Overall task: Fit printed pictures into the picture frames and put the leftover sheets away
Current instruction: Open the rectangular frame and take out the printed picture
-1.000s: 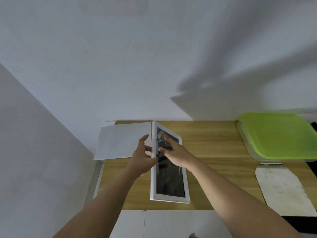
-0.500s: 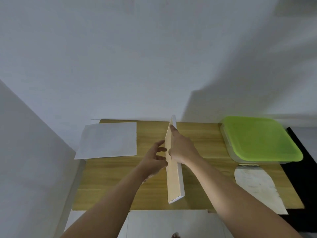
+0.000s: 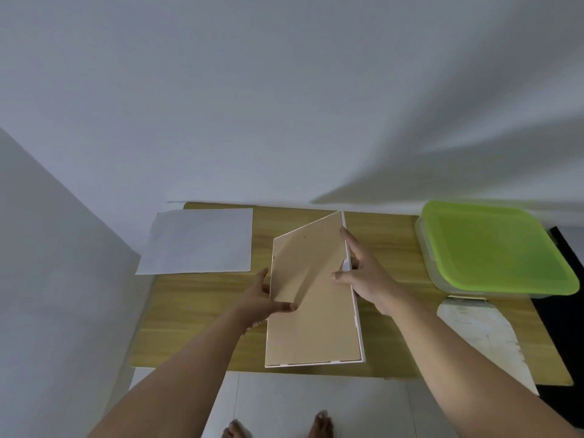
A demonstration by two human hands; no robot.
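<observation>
A white picture frame (image 3: 316, 327) is tilted over the middle of the wooden table (image 3: 196, 311), its tan backing board facing me and its near edge resting by the table's front. My left hand (image 3: 265, 301) grips the frame's left edge, thumb on the backing. My right hand (image 3: 360, 273) holds the right edge, fingers spread across the back. A blank white sheet (image 3: 199, 241) lies flat at the table's back left corner, apart from both hands.
A clear box with a green lid (image 3: 493, 248) stands at the back right. A worn white rounded board (image 3: 486, 336) lies in front of it. Walls close in behind and on the left. My bare toes (image 3: 319, 423) show below.
The frame turned from picture side up, through standing on edge, to its back facing me. Both hands stayed on it and shifted to its two long edges.
</observation>
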